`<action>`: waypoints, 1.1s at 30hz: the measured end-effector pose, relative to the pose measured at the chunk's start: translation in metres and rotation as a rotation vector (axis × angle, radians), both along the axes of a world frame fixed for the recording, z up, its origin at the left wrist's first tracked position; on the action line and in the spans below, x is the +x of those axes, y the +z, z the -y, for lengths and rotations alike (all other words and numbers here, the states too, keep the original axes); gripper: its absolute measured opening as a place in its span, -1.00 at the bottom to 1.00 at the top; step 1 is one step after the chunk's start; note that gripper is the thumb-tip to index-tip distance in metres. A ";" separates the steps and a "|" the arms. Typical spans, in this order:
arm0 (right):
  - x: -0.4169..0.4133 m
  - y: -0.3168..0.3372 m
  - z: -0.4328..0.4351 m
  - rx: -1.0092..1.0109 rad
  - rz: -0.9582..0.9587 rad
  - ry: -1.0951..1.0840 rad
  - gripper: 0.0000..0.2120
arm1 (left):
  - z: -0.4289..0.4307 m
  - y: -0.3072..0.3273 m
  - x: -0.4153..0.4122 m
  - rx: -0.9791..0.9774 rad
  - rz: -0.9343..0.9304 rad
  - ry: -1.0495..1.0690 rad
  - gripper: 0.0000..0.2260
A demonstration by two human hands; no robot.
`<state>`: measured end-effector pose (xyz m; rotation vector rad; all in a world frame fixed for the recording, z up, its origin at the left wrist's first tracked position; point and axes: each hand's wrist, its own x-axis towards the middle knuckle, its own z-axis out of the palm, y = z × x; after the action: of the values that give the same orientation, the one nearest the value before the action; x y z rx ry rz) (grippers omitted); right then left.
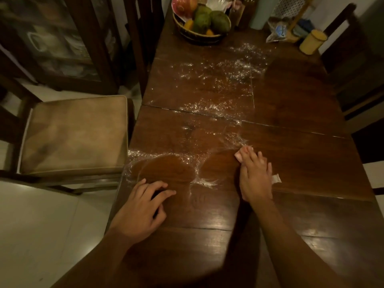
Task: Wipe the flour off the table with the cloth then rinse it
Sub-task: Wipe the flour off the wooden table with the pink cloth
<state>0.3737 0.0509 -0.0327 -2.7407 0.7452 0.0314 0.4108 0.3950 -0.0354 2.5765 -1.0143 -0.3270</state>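
We are looking down at a dark wooden table (291,163), dim warm light, pale tiled floor (41,225) at far left. Left to right: a glass-fronted cabinet (60,38) is standing top left, and a chair with a tan cushion (72,136) is sitting just beside the table's left edge. We are resting the left hand (141,210) on the table near its left edge, fingers curled, fingertips touching the wood, holding nothing. Flour (218,80) is lying scattered across the middle of the table, with thinner streaks and arcs running toward the near left corner; bare wiped patches are showing between the streaks. A fruit basket (199,23) is sitting at the far end, holding green and orange fruit. We are pressing the right hand (255,177) flat, fingers together, down on the pink cloth (241,154), which is lying on the table right of the flour streaks; cloth corners are poking out past the fingertips and at the hand's right side. Far right, a plastic bag (278,32) and a yellow cylindrical container (312,41) are standing at the back corner, with dark chairs (353,48) along the right edge. We are not finding any readable writing or labels; all too blurred.
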 end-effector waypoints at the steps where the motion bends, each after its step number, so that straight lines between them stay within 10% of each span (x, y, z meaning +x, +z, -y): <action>1: 0.009 -0.002 -0.012 -0.021 0.002 -0.018 -0.49 | 0.000 0.000 0.000 -0.003 0.002 0.002 -0.59; 11: -0.096 0.005 -0.042 -0.009 -0.043 1.012 -0.46 | 0.001 0.005 0.000 -0.027 -0.021 0.005 -0.60; 19: -0.029 0.001 -0.093 0.040 -0.026 0.119 -0.45 | 0.000 0.003 0.001 -0.025 -0.034 0.006 -0.59; 27: -0.090 0.003 -0.104 0.058 -0.062 0.797 -0.50 | -0.001 0.002 0.001 -0.042 -0.056 0.059 -0.54; 33: -0.100 0.003 -0.077 0.007 -0.064 -0.097 -0.45 | 0.000 0.002 0.002 -0.030 -0.068 0.078 -0.56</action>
<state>0.2738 0.1280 -0.0299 -2.7045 0.8933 0.1002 0.4123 0.3952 -0.0332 2.5514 -0.8864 -0.3734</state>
